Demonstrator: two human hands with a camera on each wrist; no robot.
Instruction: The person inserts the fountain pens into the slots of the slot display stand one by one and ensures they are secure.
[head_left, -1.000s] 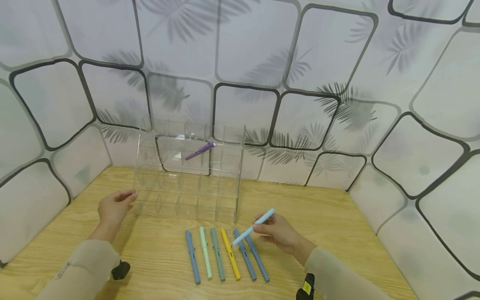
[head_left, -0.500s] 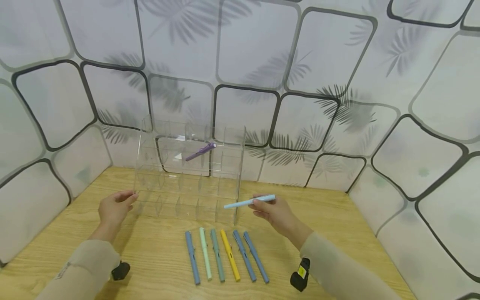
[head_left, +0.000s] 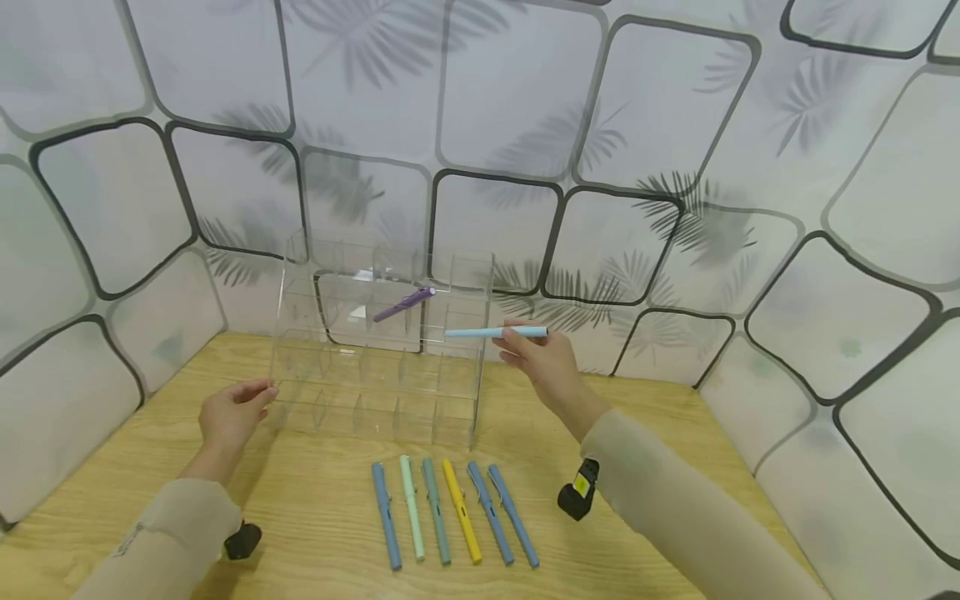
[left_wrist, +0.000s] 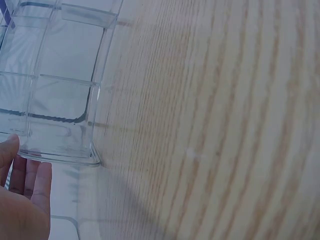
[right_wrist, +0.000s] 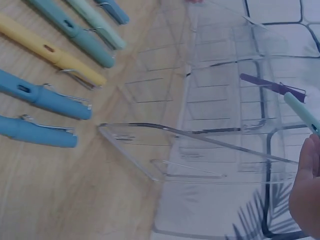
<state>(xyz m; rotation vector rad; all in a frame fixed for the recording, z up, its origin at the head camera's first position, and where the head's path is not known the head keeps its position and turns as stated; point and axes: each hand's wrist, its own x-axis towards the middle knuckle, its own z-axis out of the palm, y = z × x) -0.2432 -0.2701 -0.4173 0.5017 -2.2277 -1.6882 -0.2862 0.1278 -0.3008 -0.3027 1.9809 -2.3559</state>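
We see the left hand (head_left: 228, 415) at the left edge of the clear rack (head_left: 375, 421), thumb and bent fingertips nearly together with the panel edge between them; we judge that this light pinch steadies the rack. The right hand (head_left: 543, 358) is closed to a pinch on the light-blue pen (head_left: 476, 333), gripping it towards its right end so that, we infer, the long left part is free to point across the rack. This pen lies almost level before the rack's right side; we cannot tell whether it touches it. The purple pen (head_left: 404, 305) rests aslant in an upper tier, presumably supported by the ledge there. On the wooden table (head_left: 637, 492), in front of the rack, we count six pens: the leftmost blue pen (head_left: 386, 517), the mint pen (head_left: 412, 508), the grey-green pen (head_left: 436, 511), the yellow pen (head_left: 461, 511) and two blue pens (head_left: 491, 512). Clip ends face the rack, and the gaps probably leave room for fingers.
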